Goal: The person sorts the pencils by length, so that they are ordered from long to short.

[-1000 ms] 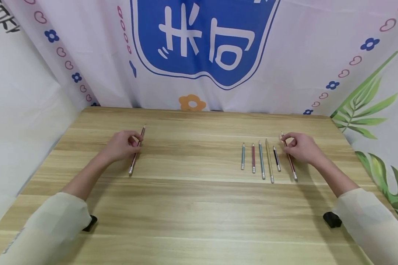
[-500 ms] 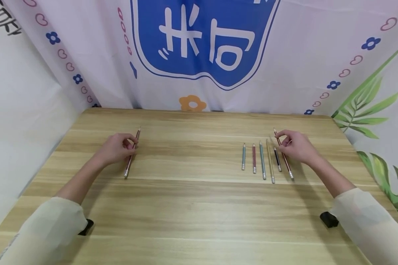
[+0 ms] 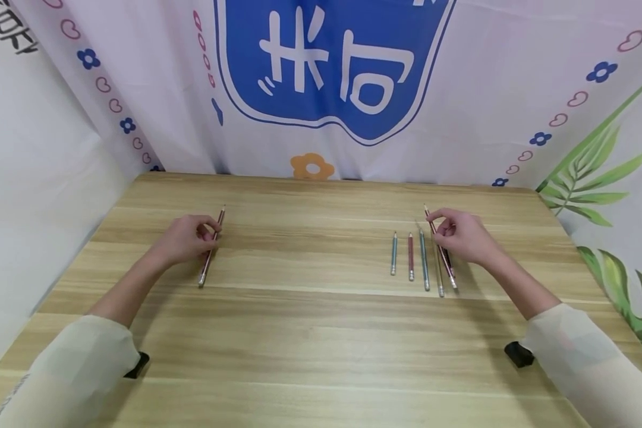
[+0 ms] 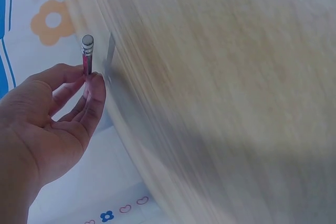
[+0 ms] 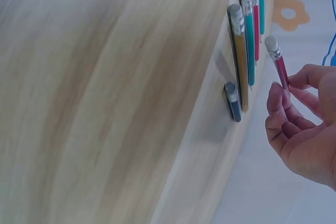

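My left hand (image 3: 188, 241) pinches a dark red pencil (image 3: 207, 261) between thumb and fingertips at the table's left side, sharpened tip away and eraser end toward me. On the right, my right hand (image 3: 464, 236) pinches another dark red pencil (image 5: 280, 65), slanted above the right end of a row. That row holds a short blue pencil (image 3: 393, 254), a short red pencil (image 3: 411, 258), a longer blue-green pencil (image 3: 425, 264) and a gold pencil (image 5: 241, 69). A very short dark pencil (image 5: 234, 106) lies beside the gold one, mostly hidden in the head view behind the held pencil.
The wood-grain table (image 3: 299, 333) ends at a back edge against a printed white curtain (image 3: 492, 107). A black object (image 3: 519, 354) shows at the right sleeve, and a similar black object (image 3: 137, 365) at the left sleeve.
My right hand has moved left with its pencil, from outside the row to over the gold and short dark pencils. The left hand drew its pencil slightly left and nearer, then stayed almost still.
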Demonstrator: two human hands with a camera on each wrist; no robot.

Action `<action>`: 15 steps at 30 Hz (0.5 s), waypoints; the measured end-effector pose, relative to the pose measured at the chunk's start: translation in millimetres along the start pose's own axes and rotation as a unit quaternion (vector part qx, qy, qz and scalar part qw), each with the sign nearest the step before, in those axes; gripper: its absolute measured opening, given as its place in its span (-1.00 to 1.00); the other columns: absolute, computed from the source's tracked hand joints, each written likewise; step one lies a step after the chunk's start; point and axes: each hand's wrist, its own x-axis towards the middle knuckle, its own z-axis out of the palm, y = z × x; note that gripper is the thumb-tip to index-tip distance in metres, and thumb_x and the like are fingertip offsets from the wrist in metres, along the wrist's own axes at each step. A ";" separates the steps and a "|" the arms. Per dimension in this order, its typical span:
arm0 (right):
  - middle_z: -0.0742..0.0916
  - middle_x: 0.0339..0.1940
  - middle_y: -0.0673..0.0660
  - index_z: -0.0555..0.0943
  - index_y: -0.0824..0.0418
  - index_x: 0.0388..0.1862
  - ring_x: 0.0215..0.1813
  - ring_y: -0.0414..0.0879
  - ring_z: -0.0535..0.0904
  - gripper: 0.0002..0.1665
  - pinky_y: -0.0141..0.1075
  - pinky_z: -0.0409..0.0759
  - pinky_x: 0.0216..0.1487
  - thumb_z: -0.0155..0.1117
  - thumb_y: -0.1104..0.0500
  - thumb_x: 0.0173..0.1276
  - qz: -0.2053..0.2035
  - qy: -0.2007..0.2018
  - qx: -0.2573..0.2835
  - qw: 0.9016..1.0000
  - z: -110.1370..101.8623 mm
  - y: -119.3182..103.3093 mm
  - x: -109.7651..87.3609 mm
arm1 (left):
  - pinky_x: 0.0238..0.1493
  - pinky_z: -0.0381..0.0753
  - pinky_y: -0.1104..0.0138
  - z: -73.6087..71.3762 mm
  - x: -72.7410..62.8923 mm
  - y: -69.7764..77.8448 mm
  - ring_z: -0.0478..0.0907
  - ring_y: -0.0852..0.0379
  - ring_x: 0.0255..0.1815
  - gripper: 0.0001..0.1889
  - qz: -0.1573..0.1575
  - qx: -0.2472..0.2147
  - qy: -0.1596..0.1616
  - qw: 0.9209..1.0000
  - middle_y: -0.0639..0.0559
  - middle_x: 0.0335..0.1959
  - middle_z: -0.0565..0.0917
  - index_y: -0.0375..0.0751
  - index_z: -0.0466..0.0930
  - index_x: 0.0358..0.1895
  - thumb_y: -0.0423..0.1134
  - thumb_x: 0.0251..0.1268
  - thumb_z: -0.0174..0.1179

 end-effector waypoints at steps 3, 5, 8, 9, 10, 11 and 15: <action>0.73 -0.32 0.21 0.60 0.46 0.17 -0.29 -0.04 0.61 -0.57 -0.43 0.56 -0.31 0.24 0.43 0.31 -0.013 0.000 0.002 1.000 3.8 -2.4 3.0 | -0.51 0.69 0.31 -0.7 0.1 -0.6 0.61 0.11 -0.55 -0.72 0.000 0.001 -0.002 1.000 -0.16 -0.45 0.65 -0.60 0.56 -0.02 -0.50 0.27 0.34; 0.73 -0.33 0.21 0.60 0.46 0.16 -0.29 -0.04 0.61 -0.57 -0.43 0.56 -0.31 0.23 0.44 0.30 -0.020 0.000 0.004 1.000 6.7 -3.7 5.5 | -0.50 0.69 0.30 -0.8 -0.3 0.0 0.61 0.11 -0.54 -0.73 -0.003 0.001 -0.004 1.000 -0.15 -0.45 0.65 -0.60 0.56 -0.02 -0.51 0.27 0.33; 0.72 -0.34 0.20 0.60 0.47 0.17 -0.30 -0.05 0.60 -0.57 -0.41 0.56 -0.31 0.23 0.45 0.29 -0.028 -0.003 0.010 1.000 10.5 -6.7 8.5 | -0.49 0.70 0.29 -0.8 -0.7 0.9 0.61 0.10 -0.52 -0.73 -0.007 0.003 -0.005 1.000 -0.12 -0.45 0.65 -0.58 0.57 -0.02 -0.52 0.27 0.33; 0.72 -0.34 0.20 0.60 0.46 0.17 -0.30 -0.05 0.59 -0.56 -0.42 0.55 -0.31 0.22 0.45 0.29 -0.027 -0.006 0.010 1.000 11.6 -7.4 9.3 | -0.49 0.70 0.29 -0.7 -0.9 1.1 0.61 0.09 -0.52 -0.73 -0.006 0.004 -0.006 1.000 -0.12 -0.46 0.65 -0.59 0.57 -0.02 -0.52 0.26 0.33; 0.72 -0.34 0.20 0.60 0.47 0.17 -0.31 -0.05 0.58 -0.56 -0.41 0.55 -0.32 0.22 0.45 0.30 -0.028 -0.010 0.012 0.999 12.5 -8.1 9.9 | -0.49 0.70 0.29 -0.9 -1.0 1.3 0.61 0.09 -0.52 -0.72 -0.005 0.003 -0.008 1.000 -0.11 -0.46 0.65 -0.59 0.57 -0.02 -0.52 0.26 0.34; 0.72 -0.34 0.19 0.60 0.47 0.18 -0.31 -0.05 0.58 -0.56 -0.41 0.55 -0.33 0.23 0.45 0.30 -0.027 -0.013 0.013 0.999 13.3 -8.8 10.2 | -0.49 0.70 0.28 -1.1 -1.1 1.2 0.61 0.09 -0.52 -0.72 -0.004 0.005 -0.008 1.000 -0.11 -0.46 0.65 -0.59 0.57 -0.01 -0.52 0.25 0.34; 0.71 -0.34 0.18 0.59 0.47 0.18 -0.32 -0.05 0.57 -0.57 -0.39 0.54 -0.36 0.23 0.44 0.32 -0.028 -0.022 0.012 0.999 15.6 -11.0 11.1 | -0.49 0.70 0.28 -2.3 -1.6 -0.2 0.61 0.11 -0.52 -0.69 0.001 0.004 -0.013 1.000 -0.11 -0.47 0.65 -0.62 0.56 -0.01 -0.52 0.23 0.36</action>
